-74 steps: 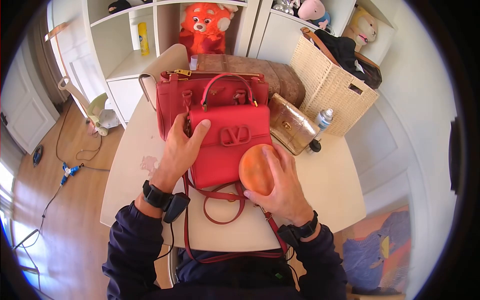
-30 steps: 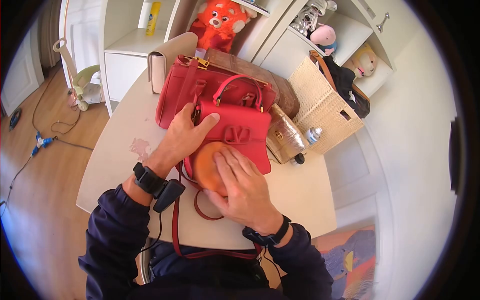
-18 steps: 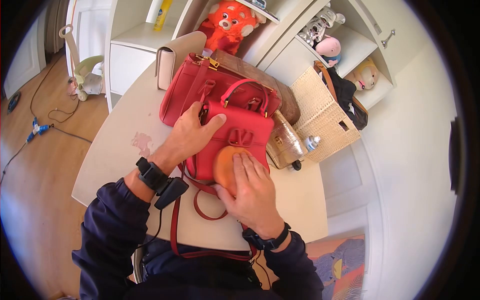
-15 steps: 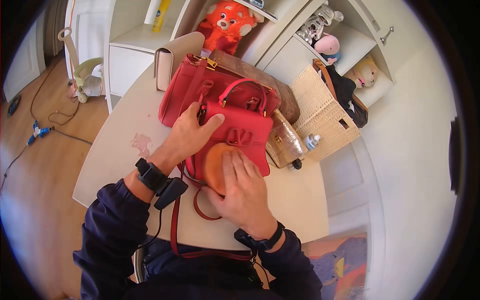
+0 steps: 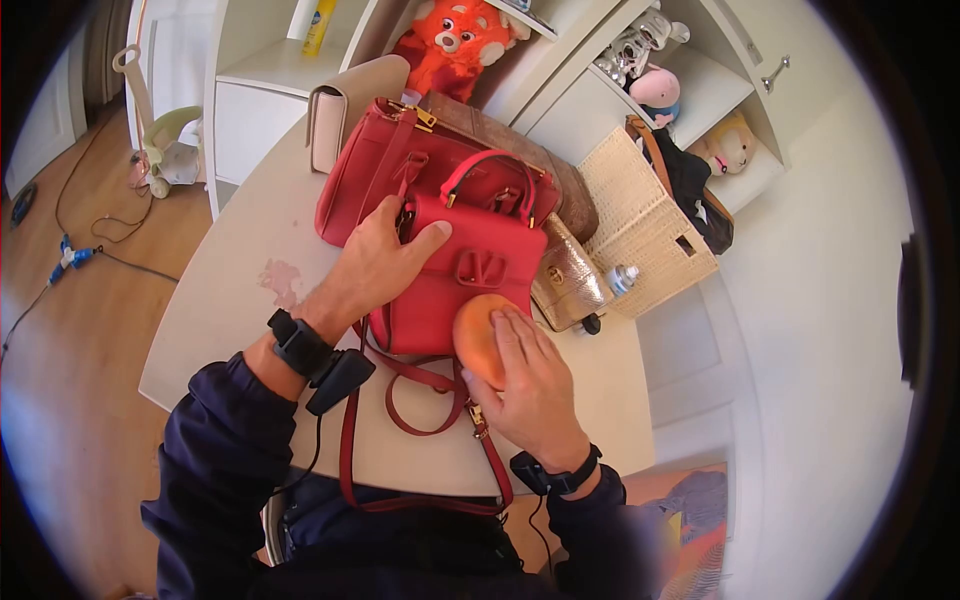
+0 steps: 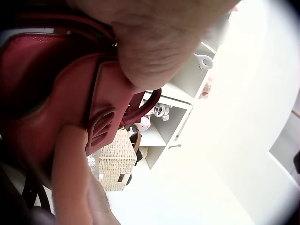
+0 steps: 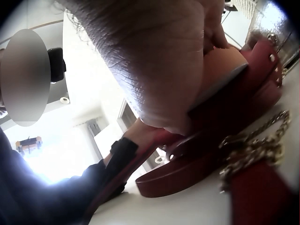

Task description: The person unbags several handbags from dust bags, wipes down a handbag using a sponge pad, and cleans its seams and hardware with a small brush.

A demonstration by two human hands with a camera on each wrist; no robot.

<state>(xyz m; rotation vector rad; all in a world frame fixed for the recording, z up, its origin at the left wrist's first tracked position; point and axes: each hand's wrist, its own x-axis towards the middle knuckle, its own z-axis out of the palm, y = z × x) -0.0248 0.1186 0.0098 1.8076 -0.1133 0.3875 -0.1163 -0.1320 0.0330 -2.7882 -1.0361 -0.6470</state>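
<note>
A small red handbag (image 5: pixel 420 310) with a V emblem leans back against a larger red bag (image 5: pixel 365 180). My left hand (image 5: pixel 375 265) grips its upper left side, thumb on the front flap. Pinched between the thumb and fingers of my right hand (image 5: pixel 530 385), a round orange pad (image 5: pixel 480 335) lies against the lower right front of the small bag. In the left wrist view the pad (image 6: pixel 70 178) touches the red leather below the emblem. The right wrist view shows the pad (image 7: pixel 222 68) under my right fingers. A red strap (image 5: pixel 348 440) loops down over the table edge.
Behind the red bags stand a beige bag (image 5: pixel 330 125) and a brown case (image 5: pixel 575 195). To the right are a gold purse (image 5: pixel 570 285), a small bottle (image 5: pixel 622 279) and a wicker basket (image 5: pixel 650 240). The white table (image 5: pixel 215 320) has a curved edge.
The right hand and orange pad have moved from the bag's lower middle to its lower right, uncovering the strap's buckle. My left hand keeps its grip on the bag.
</note>
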